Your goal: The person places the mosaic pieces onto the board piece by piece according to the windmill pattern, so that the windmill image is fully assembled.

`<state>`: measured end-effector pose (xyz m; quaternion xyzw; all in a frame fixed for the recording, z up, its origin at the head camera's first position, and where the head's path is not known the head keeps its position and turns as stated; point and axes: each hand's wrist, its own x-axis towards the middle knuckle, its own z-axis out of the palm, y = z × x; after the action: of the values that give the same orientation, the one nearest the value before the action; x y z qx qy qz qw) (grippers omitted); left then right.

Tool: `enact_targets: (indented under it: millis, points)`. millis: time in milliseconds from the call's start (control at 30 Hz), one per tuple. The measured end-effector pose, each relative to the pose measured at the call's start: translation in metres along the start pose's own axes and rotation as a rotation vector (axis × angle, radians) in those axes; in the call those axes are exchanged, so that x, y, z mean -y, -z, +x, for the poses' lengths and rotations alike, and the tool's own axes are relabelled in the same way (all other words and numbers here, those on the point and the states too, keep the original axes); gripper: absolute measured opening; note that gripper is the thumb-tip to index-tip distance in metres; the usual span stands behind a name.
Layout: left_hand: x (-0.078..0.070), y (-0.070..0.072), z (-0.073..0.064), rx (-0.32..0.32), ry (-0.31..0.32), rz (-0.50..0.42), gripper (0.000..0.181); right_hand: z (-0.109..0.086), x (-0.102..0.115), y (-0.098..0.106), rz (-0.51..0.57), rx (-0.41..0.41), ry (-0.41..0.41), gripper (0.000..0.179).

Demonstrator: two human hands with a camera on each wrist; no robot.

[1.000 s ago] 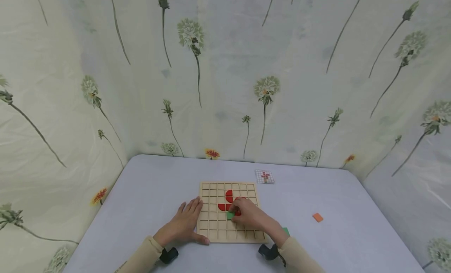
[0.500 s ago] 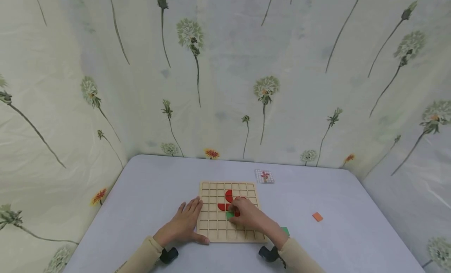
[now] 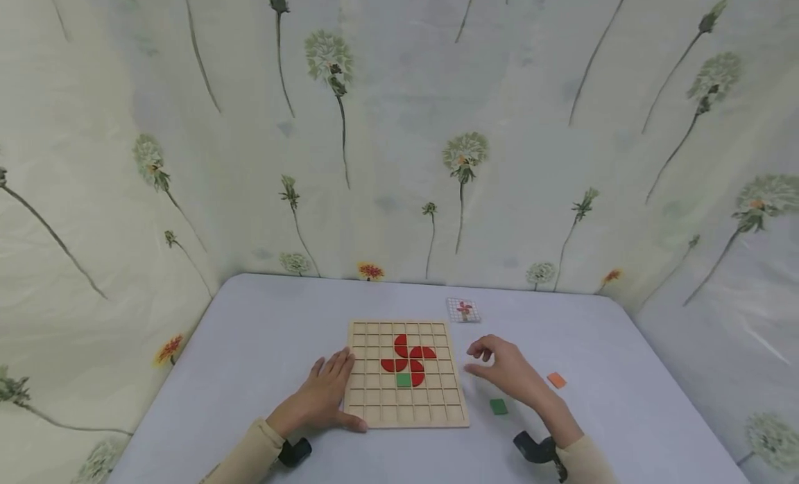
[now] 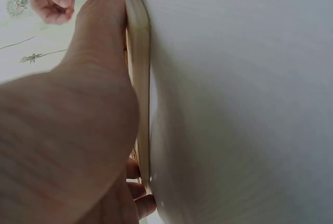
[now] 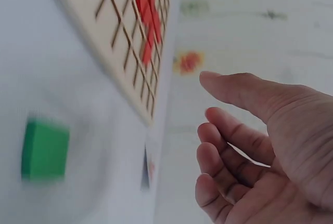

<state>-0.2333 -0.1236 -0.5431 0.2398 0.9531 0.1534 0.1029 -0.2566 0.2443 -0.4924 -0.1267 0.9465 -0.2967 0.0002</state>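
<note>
A wooden grid board (image 3: 374, 404) lies on the table with red quarter-round tiles (image 3: 417, 379) in a pinwheel and one green square tile (image 3: 404, 380) below its middle. Along the board's left edge rests my left hand (image 3: 321, 394), fingers straight, thumb at the near corner; the left wrist view shows its fingers against the wooden rim (image 4: 139, 68). My right hand (image 3: 514, 373) hovers right of the board, fingers loosely bent and holding nothing. Below it on the table is a loose green square tile (image 3: 498, 406), seen blurred in the right wrist view as a thick green block (image 5: 46, 150).
An orange tile (image 3: 557, 380) lies right of my right hand. Behind the board's far right corner is a small pattern card (image 3: 464, 310) with a red pinwheel on a grid. A flowered cloth (image 3: 387, 158) hangs behind the white table (image 3: 281, 317).
My right hand has let go of the green tile in the board and moved right, off the board. The red pinwheel and loose green tile are now uncovered. My left hand stays put.
</note>
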Motion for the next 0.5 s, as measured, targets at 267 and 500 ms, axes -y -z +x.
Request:
enact_targets:
  millis: [267,500]
  points:
    - [0.002,-0.001,-0.001,0.001,-0.001,-0.011,0.129,-0.021,-0.056,0.054,-0.053,-0.088,-0.17,0.044]
    - [0.0,0.0,-0.001,0.001,-0.013,-0.003,0.129,-0.04,-0.103,0.072,-0.062,-0.065,-0.291,0.057]
